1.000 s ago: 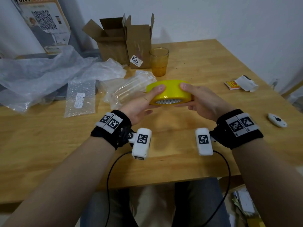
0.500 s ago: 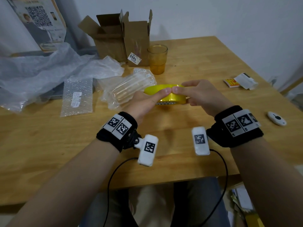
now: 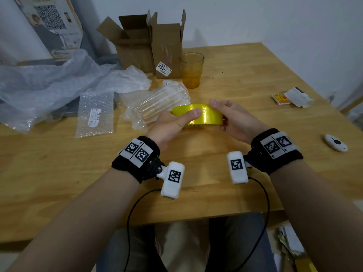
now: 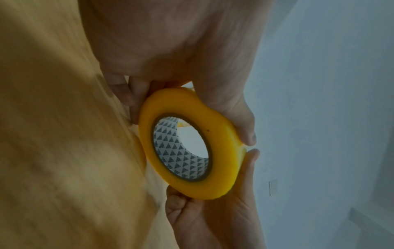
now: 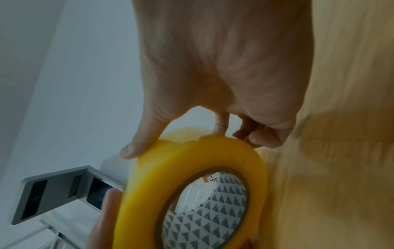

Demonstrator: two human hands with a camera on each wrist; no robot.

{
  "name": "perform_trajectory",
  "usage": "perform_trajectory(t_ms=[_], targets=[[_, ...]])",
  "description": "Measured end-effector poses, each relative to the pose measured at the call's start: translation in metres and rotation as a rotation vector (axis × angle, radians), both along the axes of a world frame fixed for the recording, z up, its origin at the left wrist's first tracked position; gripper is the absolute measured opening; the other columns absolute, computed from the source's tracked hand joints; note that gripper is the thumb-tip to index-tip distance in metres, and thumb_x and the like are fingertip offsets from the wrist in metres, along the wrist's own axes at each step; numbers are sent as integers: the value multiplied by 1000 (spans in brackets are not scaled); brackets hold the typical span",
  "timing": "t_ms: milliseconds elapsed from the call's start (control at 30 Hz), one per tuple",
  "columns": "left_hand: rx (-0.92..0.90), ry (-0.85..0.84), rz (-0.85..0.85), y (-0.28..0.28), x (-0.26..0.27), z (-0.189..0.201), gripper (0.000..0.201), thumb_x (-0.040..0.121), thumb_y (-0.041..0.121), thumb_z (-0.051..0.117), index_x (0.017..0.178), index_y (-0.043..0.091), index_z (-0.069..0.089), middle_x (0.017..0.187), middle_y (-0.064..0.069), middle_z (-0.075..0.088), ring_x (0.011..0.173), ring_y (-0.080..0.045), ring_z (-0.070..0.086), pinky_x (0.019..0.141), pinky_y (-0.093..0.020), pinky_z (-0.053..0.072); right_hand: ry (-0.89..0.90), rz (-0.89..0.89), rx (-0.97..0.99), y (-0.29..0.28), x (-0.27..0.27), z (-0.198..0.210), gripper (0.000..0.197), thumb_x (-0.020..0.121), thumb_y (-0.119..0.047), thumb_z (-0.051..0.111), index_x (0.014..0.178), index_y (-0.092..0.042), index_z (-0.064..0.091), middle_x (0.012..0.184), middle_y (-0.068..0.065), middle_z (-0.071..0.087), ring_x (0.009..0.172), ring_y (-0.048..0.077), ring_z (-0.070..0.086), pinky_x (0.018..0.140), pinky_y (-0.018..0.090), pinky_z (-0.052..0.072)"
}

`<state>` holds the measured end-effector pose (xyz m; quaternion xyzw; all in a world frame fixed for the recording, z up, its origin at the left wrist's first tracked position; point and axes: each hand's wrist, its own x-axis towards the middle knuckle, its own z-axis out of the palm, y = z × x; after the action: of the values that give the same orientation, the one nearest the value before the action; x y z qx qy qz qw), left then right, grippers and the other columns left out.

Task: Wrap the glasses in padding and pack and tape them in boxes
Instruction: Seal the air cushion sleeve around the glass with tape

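Wooden table [image 3: 245, 61] bears boxes [image 3: 149, 42], glass [image 3: 191, 69], padding [image 3: 155, 105].

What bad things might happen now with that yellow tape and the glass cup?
Both hands, left hand and right hand, grip the yellow tape roll above the table; if fingers slip, it may drop and roll. The amber glass stands unwrapped beside the open boxes, so a reaching arm might knock it over.

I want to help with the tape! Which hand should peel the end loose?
Probably the right hand: its fingertips sit on top of the tape, free to pick at it. The left hand grips the roll and steadies it.
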<state>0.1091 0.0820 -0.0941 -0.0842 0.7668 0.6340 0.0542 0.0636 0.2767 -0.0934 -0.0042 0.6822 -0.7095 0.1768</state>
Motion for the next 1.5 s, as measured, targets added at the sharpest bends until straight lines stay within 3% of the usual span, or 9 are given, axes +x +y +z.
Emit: perform_trajectory(t_ms=[300, 433, 567, 733, 833, 933, 1100, 1333, 1500], targets=[[-31, -18, 11, -4, 1, -1, 39, 77, 60, 79, 94, 25, 75, 89, 12, 73, 88, -6, 63, 79, -29, 45, 24, 5, 7, 0, -1, 0, 79, 60, -60, 85, 120, -15, 56, 94, -5, 71, 90, 15, 64, 74, 34, 47], [-48, -12, 26, -3, 4, -1, 40, 75, 61, 81, 90, 24, 76, 75, 18, 71, 80, -6, 63, 75, -28, 45, 77, 5, 79, 0, 1, 4, 90, 56, -65, 80, 124, -11, 56, 95, -2, 64, 81, 14, 56, 61, 27, 39], [-64, 18, 27, -1, 4, -5, 68, 54, 75, 81, 99, 24, 79, 96, 9, 79, 100, -11, 71, 92, -31, 52, 83, -3, 104, 4, 1, 2, 88, 53, -69, 86, 116, -15, 57, 103, 3, 64, 90, 20, 55, 64, 29, 39], [-70, 43, 7, 0, 8, -5, 51, 72, 60, 84, 105, 21, 78, 101, 8, 78, 101, -8, 70, 90, -27, 50, 84, -35, 126, 5, 0, 0, 90, 48, -70, 88, 113, -17, 56, 106, 5, 66, 87, 20, 55, 61, 29, 40], [-105, 68, -26, -1, 11, -1, 79, 56, 69, 82, 117, 20, 73, 109, 10, 75, 105, -10, 68, 92, -27, 50, 88, -28, 123, 5, -1, -1, 88, 44, -69, 90, 109, -20, 55, 105, 6, 64, 86, 23, 51, 57, 30, 37], [-291, 81, -45, -3, 17, 11, 88, 68, 56, 88, 143, 25, 53, 130, 11, 55, 119, -10, 53, 96, -27, 44, 122, 12, 173, 2, 1, -1, 92, 43, -69, 93, 112, -20, 56, 96, 2, 65, 75, 16, 53, 57, 29, 37], [-688, 102, -187, -11, 25, 16, 46, 73, 57, 85, 101, 23, 73, 103, 8, 65, 104, -14, 62, 79, -32, 47, 210, 125, 305, -14, 13, -3, 85, 57, -51, 92, 127, -22, 54, 88, -1, 58, 72, 10, 57, 62, 25, 47], [-382, 78, -75, -18, 33, 0, 47, 66, 57, 89, 99, 26, 78, 103, 8, 73, 98, -12, 67, 86, -31, 53, 169, 67, 205, -20, 25, 4, 82, 61, -49, 90, 130, -23, 53, 95, 2, 52, 83, 17, 64, 77, 50, 60], [-262, 67, -55, -18, 41, 7, 29, 75, 42, 89, 87, 19, 77, 81, 11, 68, 76, -6, 63, 74, -26, 47, 285, -4, 349, -28, 28, 24, 69, 71, -40, 93, 123, -19, 54, 82, -2, 50, 65, 8, 58, 59, 32, 59]])
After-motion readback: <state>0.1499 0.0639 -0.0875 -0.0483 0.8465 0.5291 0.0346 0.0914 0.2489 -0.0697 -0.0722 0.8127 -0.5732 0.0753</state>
